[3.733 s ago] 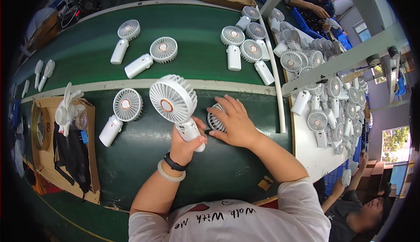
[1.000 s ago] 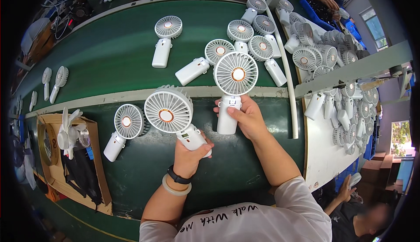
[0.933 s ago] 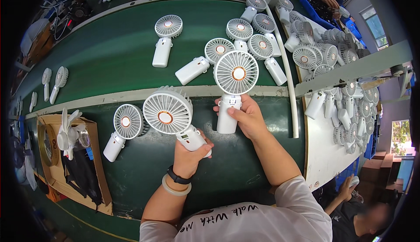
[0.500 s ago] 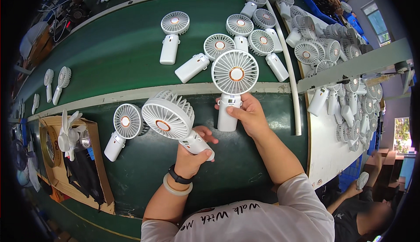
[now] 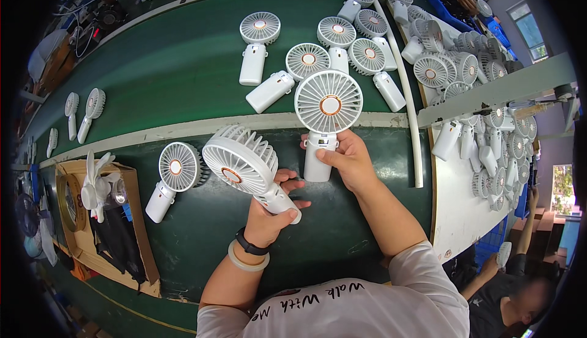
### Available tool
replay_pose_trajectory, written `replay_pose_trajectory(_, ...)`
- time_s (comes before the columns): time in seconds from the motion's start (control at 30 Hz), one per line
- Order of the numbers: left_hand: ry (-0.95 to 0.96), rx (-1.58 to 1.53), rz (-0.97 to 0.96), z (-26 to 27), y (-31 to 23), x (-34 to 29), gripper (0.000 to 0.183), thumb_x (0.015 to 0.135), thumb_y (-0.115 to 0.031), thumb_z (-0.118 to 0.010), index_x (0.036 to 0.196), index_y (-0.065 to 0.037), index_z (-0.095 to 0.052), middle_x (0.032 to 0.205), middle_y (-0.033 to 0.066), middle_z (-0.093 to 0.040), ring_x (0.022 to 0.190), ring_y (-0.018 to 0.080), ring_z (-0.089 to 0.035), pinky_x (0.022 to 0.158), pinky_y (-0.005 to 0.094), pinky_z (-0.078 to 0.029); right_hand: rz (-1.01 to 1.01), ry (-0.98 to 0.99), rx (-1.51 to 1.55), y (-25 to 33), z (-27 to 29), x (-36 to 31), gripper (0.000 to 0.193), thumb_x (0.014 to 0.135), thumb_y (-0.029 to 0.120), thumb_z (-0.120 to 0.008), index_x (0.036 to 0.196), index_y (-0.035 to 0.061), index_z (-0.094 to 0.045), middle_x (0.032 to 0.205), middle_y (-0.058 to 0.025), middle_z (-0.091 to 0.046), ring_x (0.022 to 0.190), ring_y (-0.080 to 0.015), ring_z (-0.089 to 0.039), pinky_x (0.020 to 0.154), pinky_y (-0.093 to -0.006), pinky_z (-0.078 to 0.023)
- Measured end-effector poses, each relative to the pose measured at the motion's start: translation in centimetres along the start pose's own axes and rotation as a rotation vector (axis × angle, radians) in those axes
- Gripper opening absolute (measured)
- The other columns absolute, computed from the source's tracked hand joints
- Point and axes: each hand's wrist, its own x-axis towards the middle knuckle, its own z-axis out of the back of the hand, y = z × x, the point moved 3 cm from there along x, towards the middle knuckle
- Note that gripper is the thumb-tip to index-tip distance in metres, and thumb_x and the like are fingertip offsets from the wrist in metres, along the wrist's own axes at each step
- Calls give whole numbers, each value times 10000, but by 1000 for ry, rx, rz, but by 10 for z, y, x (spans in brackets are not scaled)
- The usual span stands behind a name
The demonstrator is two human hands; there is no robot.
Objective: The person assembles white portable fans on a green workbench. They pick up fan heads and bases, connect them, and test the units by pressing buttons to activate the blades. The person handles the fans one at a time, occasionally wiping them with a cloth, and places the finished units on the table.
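Note:
My left hand [image 5: 267, 222] is closed round the handle of a white handheld fan [image 5: 239, 165], which tilts up to the left with its fingers partly spread behind. A second white handheld fan [image 5: 329, 101] stands upright in my right hand [image 5: 345, 161], the thumb pressed on the front of its handle. Its round grille faces up and has a copper-coloured ring at the centre. Just left of the tilted fan, another handheld fan [image 5: 178, 165] lies on the dark green worktop [image 5: 342, 240].
Several more fans lie on the green belt [image 5: 177, 51] beyond the worktop's pale edge. A big heap of fans [image 5: 452, 72] covers the white table on the right, behind a metal bar [image 5: 495, 96]. An open cardboard box [image 5: 150, 258] holds parts at left. Other people work around.
The lone fan on the belt has shifted right and slightly away, and those at the far left moved right. The fan in my left hand has moved slightly right.

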Motion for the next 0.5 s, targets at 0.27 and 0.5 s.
replay_pose_trajectory(0.27,0,-1,-7,1,1,1,639,694,-48,-715,1242,-127,-396,1290,98,-377,1193,259,-416,922,478,-436,-6,4,9,1,-3,-1,421,775,3,-612,1177,-8,-488,1131,-129,-586,1049,-209,-570,919,-349,-439)
replay_pose_trajectory(0.5,38,-134,-35,-1,-7,1,940,649,-179,-717,1419,-144,-180,1352,155,-358,1213,302,-413,977,451,-390,365,319,-650,20,-37,-19,635,692,60,-716,1268,26,-450,1201,-147,-462,1032,-246,-517,850,-341,-454)
